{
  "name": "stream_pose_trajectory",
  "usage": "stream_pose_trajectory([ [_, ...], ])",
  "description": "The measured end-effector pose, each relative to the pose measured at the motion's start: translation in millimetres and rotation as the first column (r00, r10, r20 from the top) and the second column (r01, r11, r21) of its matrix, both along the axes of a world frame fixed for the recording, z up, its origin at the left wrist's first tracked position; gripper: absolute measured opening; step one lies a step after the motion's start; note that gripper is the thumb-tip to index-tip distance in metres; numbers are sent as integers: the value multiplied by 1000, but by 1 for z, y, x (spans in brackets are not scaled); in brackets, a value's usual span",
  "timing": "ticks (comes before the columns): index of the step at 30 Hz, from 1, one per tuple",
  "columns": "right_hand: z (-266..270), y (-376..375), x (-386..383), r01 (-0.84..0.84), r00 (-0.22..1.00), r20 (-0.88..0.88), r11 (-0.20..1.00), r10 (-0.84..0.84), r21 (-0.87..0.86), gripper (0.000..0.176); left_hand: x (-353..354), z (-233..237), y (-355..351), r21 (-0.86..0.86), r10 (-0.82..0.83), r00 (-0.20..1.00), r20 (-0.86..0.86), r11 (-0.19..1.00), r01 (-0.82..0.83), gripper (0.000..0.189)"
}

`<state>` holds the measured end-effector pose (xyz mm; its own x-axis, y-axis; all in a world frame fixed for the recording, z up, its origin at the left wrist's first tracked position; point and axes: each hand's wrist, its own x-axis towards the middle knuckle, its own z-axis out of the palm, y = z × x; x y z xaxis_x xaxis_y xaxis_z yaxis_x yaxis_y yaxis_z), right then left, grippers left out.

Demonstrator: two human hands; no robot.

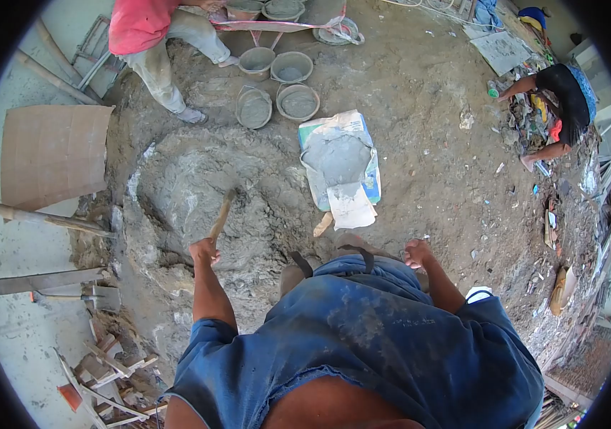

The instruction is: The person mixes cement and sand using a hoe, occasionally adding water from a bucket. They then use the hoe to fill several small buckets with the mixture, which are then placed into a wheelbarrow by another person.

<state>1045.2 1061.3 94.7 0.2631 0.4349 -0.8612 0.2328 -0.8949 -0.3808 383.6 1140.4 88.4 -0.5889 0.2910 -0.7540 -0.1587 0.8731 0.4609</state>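
My left hand [205, 250] is closed round a wooden tool handle [222, 214]. The far end of the handle meets a broad heap of wet grey mortar [198, 179], and whatever head it has cannot be made out. My right hand [418, 252] hangs at my right side with its fingers curled in, and nothing shows in them. Ahead of me, right of the mortar, lies a torn-open cement bag [354, 207] with grey powder [339, 159] exposed.
Several buckets [297, 101] of grey mix stand beyond the heap, beside a wheelbarrow [284, 26]. A person in a red shirt [141, 27] stands by them. Another person [566, 89] bends over debris at the right. Planks and scrap wood [109, 368] lie at the lower left.
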Motion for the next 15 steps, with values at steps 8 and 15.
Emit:
stream_pose_trajectory([
  [8, 4, -12, -6, -86, 996, 17, 996, 86, -4, 23, 10, 18, 1, -19, 31, 1000, -1, 999, -31, 18],
  [15, 16, -30, -22, -91, 995, 28, 994, 93, -64, 22, 8, 18, -2, -7, 41, 998, 48, 999, -40, 18],
])
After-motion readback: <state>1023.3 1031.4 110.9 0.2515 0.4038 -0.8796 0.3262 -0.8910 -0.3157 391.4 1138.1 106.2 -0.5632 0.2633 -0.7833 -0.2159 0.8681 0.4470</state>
